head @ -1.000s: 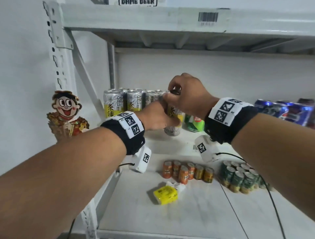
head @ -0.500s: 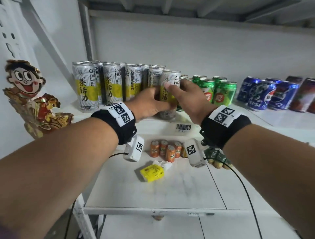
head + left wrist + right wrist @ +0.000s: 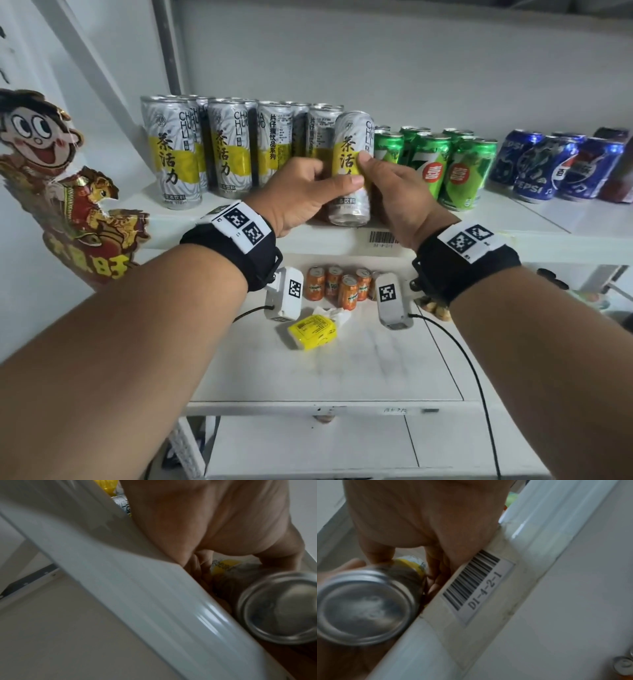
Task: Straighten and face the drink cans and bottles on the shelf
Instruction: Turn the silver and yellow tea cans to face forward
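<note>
Both hands hold a tall silver and yellow tea can (image 3: 351, 150) at the front edge of the upper shelf (image 3: 513, 236). It leans slightly, and its yellow label faces me. My left hand (image 3: 329, 178) grips its left side with the thumb across the front. My right hand (image 3: 373, 174) pinches its right side, thumb on the label. The can's round base (image 3: 281, 608) shows in the left wrist view under my left hand (image 3: 214, 520). That base (image 3: 366, 607) also juts past the shelf lip below my right hand (image 3: 419, 513). Matching tea cans (image 3: 178, 154) stand to the left.
Green cans (image 3: 448, 164) stand just right of the held can, then blue Pepsi cans (image 3: 555, 168). On the lower shelf are small orange cans (image 3: 339, 284) and a yellow packet (image 3: 311, 330). A cartoon cutout (image 3: 51, 171) hangs at the left. A barcode label (image 3: 476, 582) is on the shelf lip.
My right hand came down from the top of the can to its right side. Both hands brought the can lower, to the shelf's front edge.
</note>
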Demonstrator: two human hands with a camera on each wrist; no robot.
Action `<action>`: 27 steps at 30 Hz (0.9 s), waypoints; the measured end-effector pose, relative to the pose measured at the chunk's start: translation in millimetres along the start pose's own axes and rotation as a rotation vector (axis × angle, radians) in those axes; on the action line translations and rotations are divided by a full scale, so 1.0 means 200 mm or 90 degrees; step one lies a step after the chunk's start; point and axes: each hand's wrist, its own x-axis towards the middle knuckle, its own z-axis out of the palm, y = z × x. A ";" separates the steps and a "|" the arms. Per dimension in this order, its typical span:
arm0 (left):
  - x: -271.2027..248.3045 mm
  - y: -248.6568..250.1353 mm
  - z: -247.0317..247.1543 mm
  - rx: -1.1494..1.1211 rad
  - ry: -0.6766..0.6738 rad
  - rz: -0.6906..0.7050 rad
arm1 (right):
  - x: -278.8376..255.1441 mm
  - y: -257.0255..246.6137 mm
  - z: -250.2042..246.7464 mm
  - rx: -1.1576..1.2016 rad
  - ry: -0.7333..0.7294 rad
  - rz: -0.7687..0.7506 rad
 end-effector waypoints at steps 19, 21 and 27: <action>-0.01 0.00 0.01 0.194 0.036 0.121 | -0.03 0.03 0.03 -0.075 0.044 -0.178; 0.00 -0.02 0.02 0.213 0.039 0.140 | -0.04 0.03 0.04 -0.100 0.049 -0.198; 0.04 -0.05 0.02 0.223 0.038 0.137 | -0.05 0.03 0.03 -0.207 0.060 -0.229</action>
